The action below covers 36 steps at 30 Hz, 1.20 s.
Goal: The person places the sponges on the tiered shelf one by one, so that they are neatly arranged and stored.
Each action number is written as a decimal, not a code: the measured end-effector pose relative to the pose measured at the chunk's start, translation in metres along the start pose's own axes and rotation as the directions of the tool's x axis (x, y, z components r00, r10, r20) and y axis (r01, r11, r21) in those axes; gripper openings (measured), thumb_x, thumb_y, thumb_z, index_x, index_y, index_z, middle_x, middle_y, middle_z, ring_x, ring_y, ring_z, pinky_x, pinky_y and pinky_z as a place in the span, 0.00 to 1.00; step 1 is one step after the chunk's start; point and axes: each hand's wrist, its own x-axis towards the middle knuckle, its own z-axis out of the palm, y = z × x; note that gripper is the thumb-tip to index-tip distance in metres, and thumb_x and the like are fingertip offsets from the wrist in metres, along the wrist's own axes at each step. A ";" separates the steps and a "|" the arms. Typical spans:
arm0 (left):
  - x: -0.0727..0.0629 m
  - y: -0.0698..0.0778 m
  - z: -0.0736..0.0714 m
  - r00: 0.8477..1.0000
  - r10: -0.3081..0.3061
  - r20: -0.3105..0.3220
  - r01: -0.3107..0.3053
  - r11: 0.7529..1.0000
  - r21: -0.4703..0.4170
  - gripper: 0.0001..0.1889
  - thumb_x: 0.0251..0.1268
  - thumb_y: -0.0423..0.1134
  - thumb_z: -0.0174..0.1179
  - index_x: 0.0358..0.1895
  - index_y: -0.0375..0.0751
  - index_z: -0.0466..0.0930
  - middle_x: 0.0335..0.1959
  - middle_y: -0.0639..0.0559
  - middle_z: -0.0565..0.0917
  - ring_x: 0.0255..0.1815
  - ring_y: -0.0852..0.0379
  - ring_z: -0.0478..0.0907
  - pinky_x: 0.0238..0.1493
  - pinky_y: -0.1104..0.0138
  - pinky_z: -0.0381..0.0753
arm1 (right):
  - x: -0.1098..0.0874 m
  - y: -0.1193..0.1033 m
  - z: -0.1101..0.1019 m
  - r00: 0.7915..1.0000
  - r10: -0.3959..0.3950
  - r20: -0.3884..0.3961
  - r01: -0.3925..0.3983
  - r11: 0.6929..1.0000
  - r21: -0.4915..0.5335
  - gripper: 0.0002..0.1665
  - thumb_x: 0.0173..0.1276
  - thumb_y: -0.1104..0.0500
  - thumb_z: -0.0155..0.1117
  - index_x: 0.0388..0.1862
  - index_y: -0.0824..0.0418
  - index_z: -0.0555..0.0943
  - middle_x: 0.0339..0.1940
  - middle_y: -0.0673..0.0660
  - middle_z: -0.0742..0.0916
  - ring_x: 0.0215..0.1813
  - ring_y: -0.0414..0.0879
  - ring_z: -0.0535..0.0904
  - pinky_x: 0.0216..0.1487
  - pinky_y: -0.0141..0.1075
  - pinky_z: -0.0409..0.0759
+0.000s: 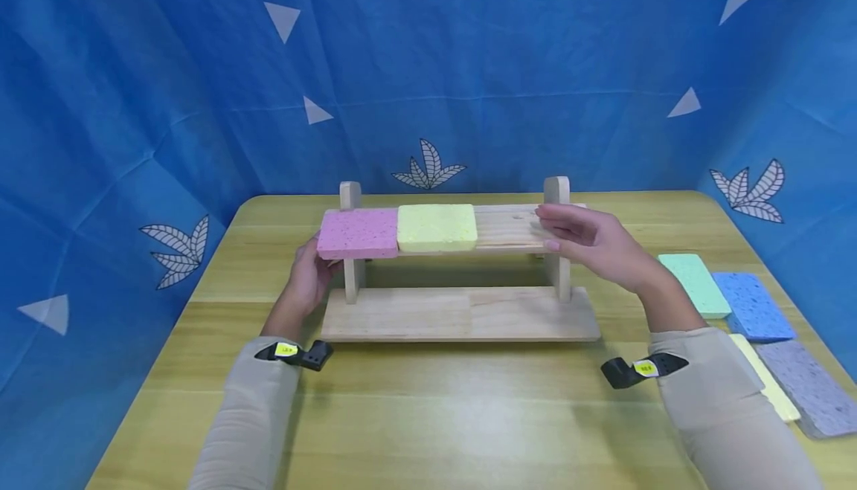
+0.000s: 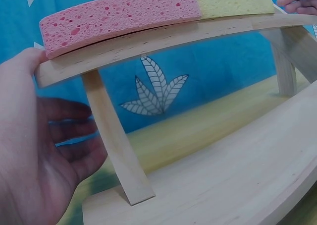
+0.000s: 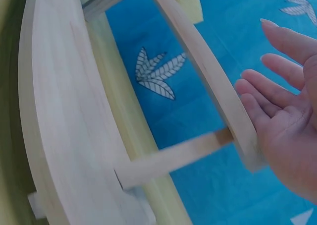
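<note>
A small two-tier wooden rack [image 1: 462,315] stands on the table, with a pink sponge [image 1: 358,233] and a pale yellow sponge [image 1: 437,227] lying side by side on its upper shelf [image 1: 509,227]. My left hand [image 1: 309,276] is at the shelf's left end; in the left wrist view its thumb [image 2: 30,60] touches that end by the pink sponge, and its loosely bent fingers hang below near the upright. Over the bare right part of the shelf my right hand [image 1: 592,241] has its fingers extended, with nothing held, as the right wrist view also shows.
At the table's right side lie several more sponges: green [image 1: 695,285], blue [image 1: 753,306], grey-purple [image 1: 810,386] and a yellow one [image 1: 763,378] partly hidden by the right sleeve. The rack's uprights [image 1: 557,241] rise above the upper shelf. A blue curtain [image 1: 428,66] hangs behind.
</note>
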 end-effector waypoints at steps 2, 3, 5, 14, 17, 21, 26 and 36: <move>0.000 0.000 0.000 1.000 -0.002 -0.002 0.002 1.000 0.000 0.18 0.75 0.48 0.36 0.48 0.56 0.79 0.46 0.59 0.79 0.48 0.61 0.75 0.51 0.64 0.73 | -0.006 0.000 -0.004 1.000 -0.008 -0.024 0.008 1.000 -0.010 0.31 0.68 0.59 0.59 0.68 0.62 0.66 0.68 0.62 0.71 0.66 0.44 0.70 0.56 0.20 0.70; 0.000 0.001 0.000 1.000 -0.003 -0.002 0.003 1.000 0.002 0.18 0.75 0.48 0.36 0.48 0.56 0.79 0.46 0.59 0.79 0.48 0.61 0.75 0.51 0.64 0.73 | -0.009 0.001 -0.006 0.999 -0.017 -0.034 0.016 1.000 -0.017 0.31 0.68 0.59 0.59 0.68 0.63 0.65 0.68 0.63 0.71 0.66 0.42 0.71 0.55 0.20 0.70; 0.000 0.001 0.000 1.000 -0.004 -0.007 0.004 1.000 0.007 0.18 0.75 0.49 0.36 0.48 0.56 0.78 0.47 0.58 0.79 0.48 0.61 0.75 0.51 0.64 0.73 | -0.014 0.002 -0.010 0.998 -0.021 -0.056 0.019 1.000 -0.025 0.31 0.68 0.60 0.59 0.68 0.63 0.65 0.67 0.64 0.71 0.64 0.37 0.71 0.55 0.20 0.70; -0.001 0.002 0.001 1.000 -0.003 -0.008 0.003 1.000 0.007 0.18 0.75 0.47 0.34 0.47 0.56 0.78 0.47 0.58 0.79 0.49 0.59 0.75 0.51 0.63 0.73 | -0.040 0.010 -0.016 0.988 0.048 -0.147 -0.057 0.997 -0.057 0.30 0.69 0.58 0.58 0.69 0.60 0.65 0.67 0.61 0.73 0.60 0.29 0.72 0.53 0.18 0.70; -0.002 0.002 0.002 1.000 -0.006 -0.009 0.006 1.000 0.018 0.18 0.75 0.47 0.34 0.48 0.56 0.77 0.47 0.58 0.78 0.49 0.60 0.74 0.50 0.63 0.73 | -0.049 0.014 -0.018 0.985 0.058 -0.163 -0.069 0.996 -0.064 0.30 0.69 0.58 0.58 0.69 0.60 0.65 0.67 0.62 0.72 0.59 0.27 0.71 0.53 0.18 0.69; -0.001 0.003 0.002 1.000 -0.006 -0.004 0.006 0.999 0.034 0.18 0.75 0.48 0.34 0.50 0.55 0.77 0.48 0.58 0.78 0.50 0.59 0.74 0.51 0.63 0.73 | -0.061 0.020 -0.022 0.979 0.071 -0.189 -0.087 0.993 -0.076 0.31 0.70 0.57 0.57 0.70 0.60 0.64 0.67 0.63 0.72 0.59 0.25 0.71 0.52 0.18 0.70; -0.001 0.002 0.002 1.000 -0.011 -0.001 0.011 0.998 0.058 0.19 0.76 0.49 0.34 0.53 0.53 0.75 0.49 0.57 0.77 0.52 0.58 0.73 0.54 0.63 0.72 | -0.079 0.029 -0.023 0.977 0.073 -0.198 -0.090 0.993 -0.077 0.31 0.70 0.58 0.56 0.70 0.64 0.63 0.65 0.53 0.75 0.58 0.24 0.71 0.51 0.17 0.70; -0.002 0.001 0.001 1.000 -0.012 -0.003 0.012 0.999 0.044 0.18 0.76 0.47 0.33 0.50 0.55 0.76 0.47 0.59 0.78 0.50 0.60 0.73 0.53 0.62 0.71 | -0.139 0.058 -0.025 0.965 0.123 -0.233 -0.141 0.988 -0.060 0.31 0.72 0.63 0.53 0.72 0.64 0.59 0.61 0.34 0.73 0.59 0.20 0.68 0.48 0.17 0.72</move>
